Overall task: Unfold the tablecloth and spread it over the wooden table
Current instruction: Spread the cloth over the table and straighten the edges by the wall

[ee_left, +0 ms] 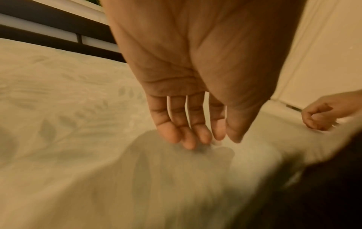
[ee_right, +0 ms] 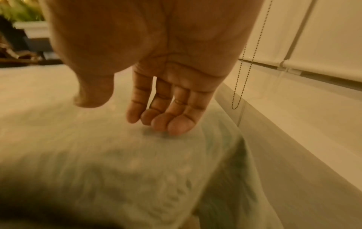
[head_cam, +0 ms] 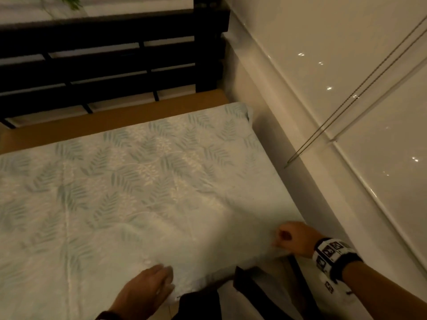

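Note:
The pale tablecloth [head_cam: 138,181] with a green leaf print lies spread flat over the table, and fold creases show in it. A strip of bare wooden table [head_cam: 115,118] shows along the far edge. My left hand [head_cam: 147,287] lies flat near the front edge, its straight fingertips [ee_left: 188,144] touching the cloth [ee_left: 58,124]. My right hand [head_cam: 292,237] is at the near right corner. Its loosely bent fingertips [ee_right: 176,125] rest on the cloth [ee_right: 58,131], the thumb stands apart, and nothing is between them. From the left wrist view the right hand [ee_left: 317,117] looks curled.
A dark slatted rail [head_cam: 104,65] runs behind the table. A glossy white wall [head_cam: 346,65] with a hanging bead chain [head_cam: 346,107] stands close along the table's right side. Something dark [head_cam: 254,294] sits below the front edge. A plant [head_cam: 62,3] is at the far left.

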`<state>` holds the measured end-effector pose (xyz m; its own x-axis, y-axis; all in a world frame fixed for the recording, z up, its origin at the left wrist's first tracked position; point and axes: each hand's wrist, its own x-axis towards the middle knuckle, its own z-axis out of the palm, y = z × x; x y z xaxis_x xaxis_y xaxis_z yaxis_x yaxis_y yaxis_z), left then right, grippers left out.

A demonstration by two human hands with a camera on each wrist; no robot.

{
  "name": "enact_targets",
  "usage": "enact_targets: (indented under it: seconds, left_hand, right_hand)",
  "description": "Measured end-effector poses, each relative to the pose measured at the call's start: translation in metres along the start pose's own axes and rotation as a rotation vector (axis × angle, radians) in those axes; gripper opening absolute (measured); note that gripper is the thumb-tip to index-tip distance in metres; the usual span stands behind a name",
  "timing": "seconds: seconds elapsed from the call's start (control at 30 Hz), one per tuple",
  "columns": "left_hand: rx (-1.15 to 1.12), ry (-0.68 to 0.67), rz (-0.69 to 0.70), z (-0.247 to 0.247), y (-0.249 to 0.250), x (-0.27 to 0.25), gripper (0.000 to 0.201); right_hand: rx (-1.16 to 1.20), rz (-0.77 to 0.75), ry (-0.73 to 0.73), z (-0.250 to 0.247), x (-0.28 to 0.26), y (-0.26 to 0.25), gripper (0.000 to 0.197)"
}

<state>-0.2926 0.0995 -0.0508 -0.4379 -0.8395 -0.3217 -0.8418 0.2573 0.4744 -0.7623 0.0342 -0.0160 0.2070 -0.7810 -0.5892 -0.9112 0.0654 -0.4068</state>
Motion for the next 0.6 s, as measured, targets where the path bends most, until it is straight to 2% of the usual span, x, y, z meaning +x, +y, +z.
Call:
enact_targets:
  seconds: [0.1, 0.17, 0.27, 0.3, 0.43, 0.53, 0.6]
  left_hand:
    - [-0.052, 0.033, -0.079, -0.052, 0.012, 0.044, 0.025]
    - [-0.041, 0.125, -0.144, -0.084, 0.01, 0.087, 0.026]
    - [-0.019, 0.26, -0.248, -0.135, 0.009, 0.166, 0.004]
    - [-0.021, 0.299, -0.272, -0.151, 0.007, 0.197, 0.002]
    - [-0.003, 0.331, -0.455, -0.197, -0.008, 0.313, 0.029]
    - [0.028, 0.331, -0.56, -0.207, -0.016, 0.388, 0.047]
    - [0.035, 0.305, -0.616, -0.21, -0.022, 0.429, 0.051]
  right_hand:
    - [0.111, -0.013, 0.177, -0.035, 0.035, -0.012, 0.02]
    - [0.106, -0.016, 0.264, -0.067, 0.067, -0.022, 0.015]
    - [0.114, -0.043, 0.352, -0.125, 0.139, -0.032, 0.01]
    - [0.106, -0.078, 0.387, -0.145, 0.168, -0.035, 0.011]
    - [-0.036, -0.168, 0.445, -0.219, 0.297, -0.051, 0.033]
    - [-0.151, -0.199, 0.38, -0.261, 0.375, -0.062, 0.057]
    - [-0.152, -0.213, 0.283, -0.276, 0.413, -0.059, 0.065]
